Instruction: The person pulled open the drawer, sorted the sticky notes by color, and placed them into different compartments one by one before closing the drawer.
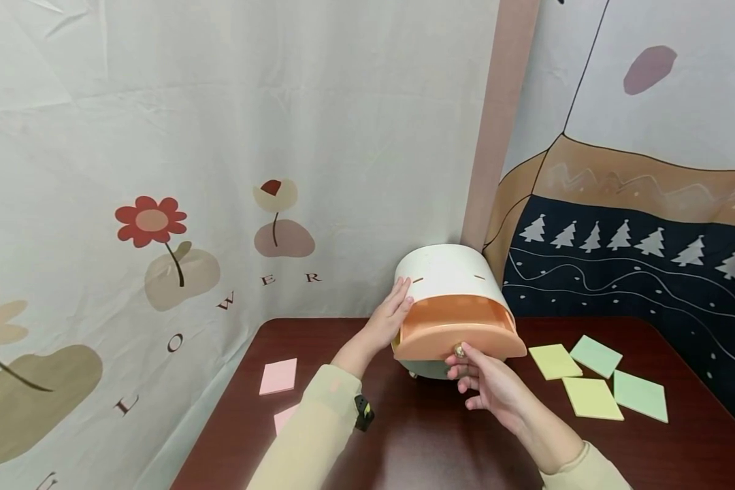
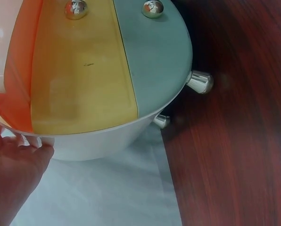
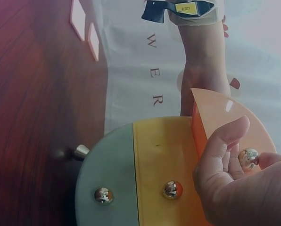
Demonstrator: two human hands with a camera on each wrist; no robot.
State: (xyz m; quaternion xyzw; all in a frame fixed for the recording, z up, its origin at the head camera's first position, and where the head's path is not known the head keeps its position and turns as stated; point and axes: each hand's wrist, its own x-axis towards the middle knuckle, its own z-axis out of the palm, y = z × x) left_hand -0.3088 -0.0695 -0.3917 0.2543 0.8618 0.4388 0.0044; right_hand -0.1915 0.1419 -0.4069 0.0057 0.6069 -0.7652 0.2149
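A small rounded drawer box (image 1: pixel 444 265) with a white shell stands at the back of the table. Its orange top drawer (image 1: pixel 429 340) is pulled partway out, and its visible interior is bare orange. My right hand (image 1: pixel 496 391) pinches that drawer's round metallic knob (image 3: pixel 248 158) between thumb and fingers. Against the left side of the shell rests my left hand (image 1: pixel 384 328), fingers extended. Below the orange drawer, the yellow drawer (image 2: pixel 84 70) and the green drawer (image 2: pixel 157 56) are closed, each with a shiny knob.
Two yellow sticky pads (image 1: pixel 593 399) and two green ones (image 1: pixel 640 396) lie right of the box. Pink pads (image 1: pixel 278 377) lie on the left, one partly behind the left sleeve. Silver feet (image 2: pixel 200 82) support the box. A printed curtain (image 1: pixel 343 136) hangs behind the dark red table (image 1: pixel 404 449).
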